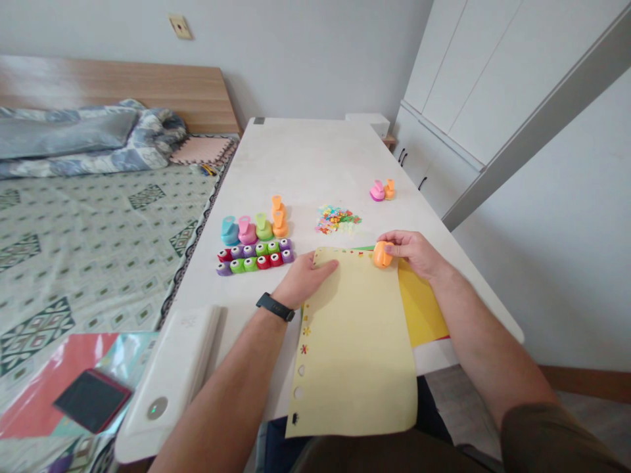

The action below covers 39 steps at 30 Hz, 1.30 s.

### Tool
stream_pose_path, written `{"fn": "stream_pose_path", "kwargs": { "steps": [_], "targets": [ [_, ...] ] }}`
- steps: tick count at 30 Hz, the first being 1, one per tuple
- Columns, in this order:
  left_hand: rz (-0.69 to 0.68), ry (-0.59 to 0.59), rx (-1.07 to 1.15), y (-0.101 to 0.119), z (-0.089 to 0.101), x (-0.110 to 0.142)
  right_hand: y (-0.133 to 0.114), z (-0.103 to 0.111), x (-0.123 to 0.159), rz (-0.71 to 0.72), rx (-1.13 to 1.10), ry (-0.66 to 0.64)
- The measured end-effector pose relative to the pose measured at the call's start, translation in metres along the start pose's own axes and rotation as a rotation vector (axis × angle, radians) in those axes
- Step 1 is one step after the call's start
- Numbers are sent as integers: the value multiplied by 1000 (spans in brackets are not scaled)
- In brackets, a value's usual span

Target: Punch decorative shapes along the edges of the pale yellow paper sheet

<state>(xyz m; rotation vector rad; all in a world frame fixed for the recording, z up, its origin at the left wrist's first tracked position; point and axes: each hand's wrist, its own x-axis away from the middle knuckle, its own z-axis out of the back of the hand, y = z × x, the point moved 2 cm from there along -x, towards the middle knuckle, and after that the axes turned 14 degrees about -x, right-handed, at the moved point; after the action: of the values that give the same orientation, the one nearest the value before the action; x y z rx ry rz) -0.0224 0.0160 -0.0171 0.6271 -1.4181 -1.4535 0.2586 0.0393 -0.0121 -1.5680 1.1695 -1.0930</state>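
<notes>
I am watching the orange punch (382, 255) sitting at the upper right corner of the cream sheet (357, 328), with my right hand (411, 253) grasping it between thumb and fingers. My left hand (308, 279) is gripping the sheet's upper left edge, its thumb lying on top while most fingers are hiding beneath. Cut-out shapes, among them a heart and a circle, are running down the left edge, and more are lining the top. A yellow sheet (421, 305) is showing underneath at the right.

Beyond, a pile of colourful cut-outs (338, 219) is lying loose on the white table (305, 151). Larger punches (247, 230) are standing behind two rows of small punches (263, 263); a pink punch (377, 191) is standing farther right beside another orange one. At the near left, a white device (180, 355) is showing a green-lit display and faint print, too small for reading. On the bed (123, 263), a phone (92, 399) is resting on a glossy red-and-teal packet (39, 374).
</notes>
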Motion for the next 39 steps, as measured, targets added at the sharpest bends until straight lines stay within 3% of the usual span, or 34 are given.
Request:
{"fn": "stream_pose_path", "kwargs": {
  "steps": [12,20,23,29,39],
  "targets": [
    [28,-4,26,4,-1,1,5,1,-4,-5,-20,45],
    [13,-7,20,2,0,1,0,-8,0,-4,-60,11],
    [21,-14,32,3,0,1,-2,-8,-1,34,-130,80],
    [20,-22,51,3,-1,2,-3,5,-12,255,-194,290],
    [21,-13,62,2,0,1,1,18,-18,315,-143,389]
  ]
}}
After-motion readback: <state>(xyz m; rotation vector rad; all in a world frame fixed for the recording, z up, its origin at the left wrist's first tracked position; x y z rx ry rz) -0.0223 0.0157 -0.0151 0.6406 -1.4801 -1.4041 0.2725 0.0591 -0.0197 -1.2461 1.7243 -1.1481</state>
